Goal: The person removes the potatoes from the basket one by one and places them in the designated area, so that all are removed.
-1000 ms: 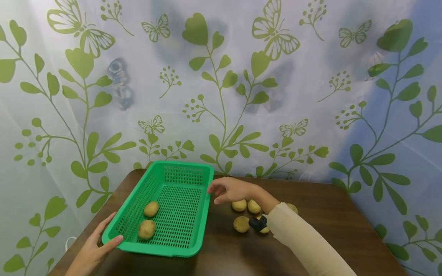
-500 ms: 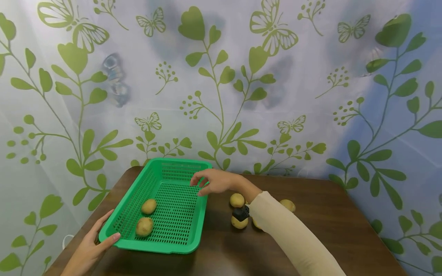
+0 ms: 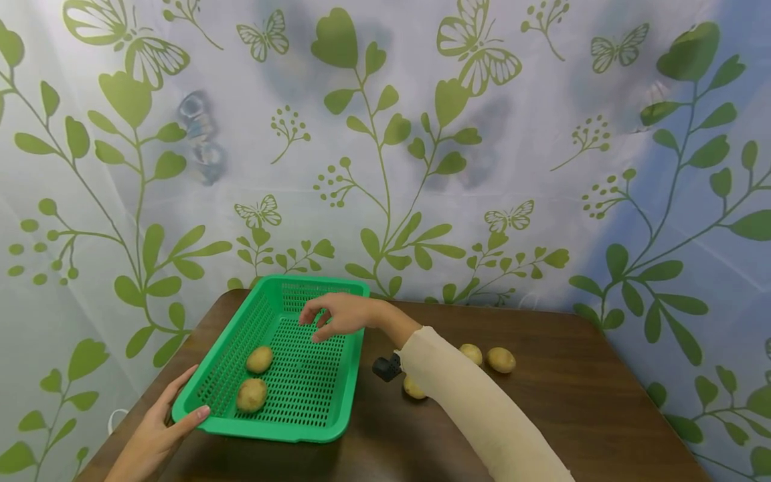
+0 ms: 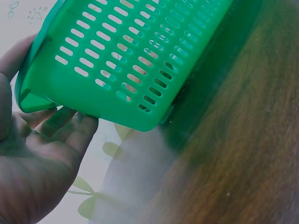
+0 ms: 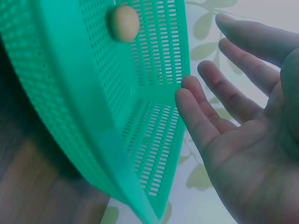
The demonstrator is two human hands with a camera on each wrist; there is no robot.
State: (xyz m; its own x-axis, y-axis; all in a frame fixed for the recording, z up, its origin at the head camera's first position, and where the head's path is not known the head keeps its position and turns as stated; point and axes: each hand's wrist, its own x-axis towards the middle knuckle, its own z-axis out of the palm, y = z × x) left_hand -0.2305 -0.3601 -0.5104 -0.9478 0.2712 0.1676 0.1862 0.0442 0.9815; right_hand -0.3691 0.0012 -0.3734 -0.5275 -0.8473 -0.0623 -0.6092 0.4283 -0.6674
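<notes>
A green perforated plastic basket stands on the left part of the brown table. At its near left corner my left hand grips the rim, thumb on top and fingers beneath, as the left wrist view shows. Two potatoes, one behind the other, lie along the basket's left side. Over the basket's far right part hovers my right hand. In the right wrist view its fingers are spread and loosely bent, holding nothing.
More potatoes lie on the table right of the basket, among them one at the right end and one nearer. The right forearm partly covers this group. A leaf-patterned curtain hangs behind the table.
My right hand has moved left from the basket's right rim to over its inside. The left hand keeps its grip on the corner, and both potatoes inside stay put.
</notes>
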